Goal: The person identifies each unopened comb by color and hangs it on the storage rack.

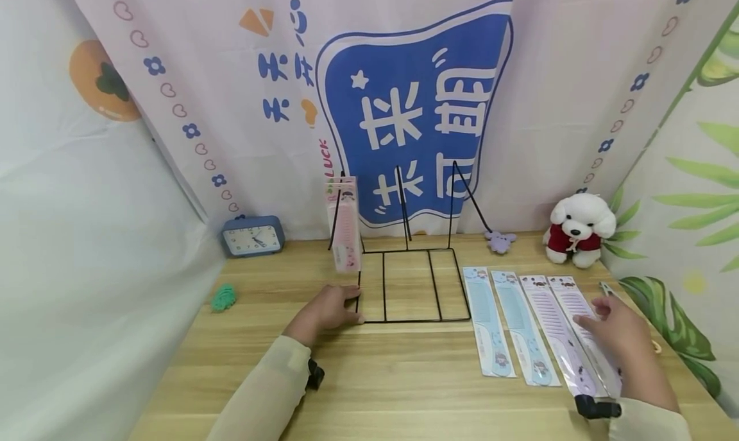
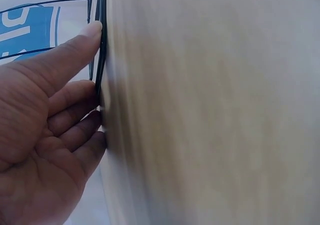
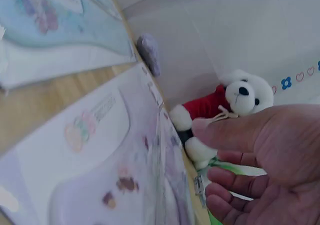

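Observation:
My left hand (image 1: 330,307) is at the front left corner of a black wire display rack (image 1: 383,287). In the left wrist view, its thumb and fingertips touch the base wire (image 2: 102,50), spread apart along it. At the rack's left hook hang pink packaged combs (image 1: 347,235). My right hand (image 1: 622,328) hovers over the rightmost purple packaged comb (image 1: 568,298), thumb and fingers apart with nothing between them. Beside that lie another purple packaged comb (image 1: 551,325) and two blue packaged combs (image 1: 487,322), in a row on the table.
A blue clock (image 1: 253,237) and a green coil (image 1: 223,297) are on the left of the wooden table (image 1: 404,389). Behind the combs are a small purple toy (image 1: 499,241) and a white plush dog (image 1: 579,229) in red. A printed curtain (image 1: 219,56) hangs behind the rack.

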{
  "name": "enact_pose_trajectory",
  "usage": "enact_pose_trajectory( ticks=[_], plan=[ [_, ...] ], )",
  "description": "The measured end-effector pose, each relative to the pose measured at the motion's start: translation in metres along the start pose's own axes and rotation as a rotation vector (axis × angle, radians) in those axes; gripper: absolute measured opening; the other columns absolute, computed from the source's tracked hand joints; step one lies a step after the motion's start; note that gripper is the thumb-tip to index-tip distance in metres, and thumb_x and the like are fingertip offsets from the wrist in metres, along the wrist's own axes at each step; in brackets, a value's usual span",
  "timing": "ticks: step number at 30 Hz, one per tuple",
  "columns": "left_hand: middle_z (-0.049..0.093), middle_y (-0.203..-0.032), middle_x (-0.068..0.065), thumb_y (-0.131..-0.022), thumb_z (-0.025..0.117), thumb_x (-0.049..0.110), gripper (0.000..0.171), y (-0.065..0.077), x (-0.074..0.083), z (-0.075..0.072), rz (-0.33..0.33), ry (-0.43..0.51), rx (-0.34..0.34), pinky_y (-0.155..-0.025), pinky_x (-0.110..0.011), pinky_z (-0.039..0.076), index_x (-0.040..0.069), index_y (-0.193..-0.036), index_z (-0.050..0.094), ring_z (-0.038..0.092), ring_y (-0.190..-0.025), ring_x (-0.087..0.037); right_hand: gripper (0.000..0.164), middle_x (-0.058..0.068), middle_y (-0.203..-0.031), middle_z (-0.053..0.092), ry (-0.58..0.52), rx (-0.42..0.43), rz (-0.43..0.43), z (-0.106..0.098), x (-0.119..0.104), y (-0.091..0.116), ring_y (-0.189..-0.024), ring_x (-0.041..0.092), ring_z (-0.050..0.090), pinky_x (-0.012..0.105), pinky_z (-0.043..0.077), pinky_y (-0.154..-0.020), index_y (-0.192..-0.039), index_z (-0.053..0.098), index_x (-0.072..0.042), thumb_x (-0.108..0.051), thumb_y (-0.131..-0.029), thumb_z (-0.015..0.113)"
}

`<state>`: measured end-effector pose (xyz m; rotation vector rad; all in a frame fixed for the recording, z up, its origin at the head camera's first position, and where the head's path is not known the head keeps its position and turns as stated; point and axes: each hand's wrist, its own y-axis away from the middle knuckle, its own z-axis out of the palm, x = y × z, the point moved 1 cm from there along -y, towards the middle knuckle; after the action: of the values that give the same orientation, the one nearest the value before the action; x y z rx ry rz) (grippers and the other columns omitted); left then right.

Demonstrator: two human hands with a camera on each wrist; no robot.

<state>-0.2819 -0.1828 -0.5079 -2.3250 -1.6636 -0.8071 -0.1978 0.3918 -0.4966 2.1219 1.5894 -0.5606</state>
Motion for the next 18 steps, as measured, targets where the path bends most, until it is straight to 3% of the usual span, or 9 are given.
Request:
enact_pose_trajectory(
  ticks=[5,10,18],
  plan=[
    [0.054,-0.166,-0.011,-0.096,0.087,0.032,0.070,0.0008,-0.0001,-0.0003,-0.007,-0.003,-0.002,-0.130,-0.051,0.038,0.008,-0.157,0.060,0.045,-0.158,-0.033,0.073,0.048,-0.141,0.050,0.038,-0.108,0.100,0.0032,0.0108,-0.0001,-0.120,0.061,0.056,0.066,0.051,-0.091,-0.145,0.043,0.017,-0.029,-0.099,0.077],
    [0.054,-0.166,-0.011,-0.096,0.087,0.031,0.071,0.0012,0.0001,-0.0002,-0.010,0.003,-0.005,-0.131,-0.051,0.038,0.009,-0.157,0.059,0.045,-0.158,-0.034,0.075,0.050,-0.134,0.052,0.096,-0.126,0.091,0.0071,0.0114,-0.0019,-0.119,0.066,0.053,0.071,0.049,-0.096,-0.143,0.043,0.022,-0.026,-0.096,0.078],
    [0.053,-0.167,-0.011,-0.097,0.086,0.031,0.070,0.0020,0.0004,-0.0003,-0.011,-0.001,-0.004,-0.131,-0.051,0.038,0.009,-0.158,0.059,0.045,-0.159,-0.034,0.073,0.052,-0.137,0.048,0.123,-0.166,0.113,0.0100,0.0055,-0.0026,-0.123,0.069,0.051,0.074,0.047,-0.101,-0.143,0.041,0.025,-0.023,-0.099,0.074]
  ],
)
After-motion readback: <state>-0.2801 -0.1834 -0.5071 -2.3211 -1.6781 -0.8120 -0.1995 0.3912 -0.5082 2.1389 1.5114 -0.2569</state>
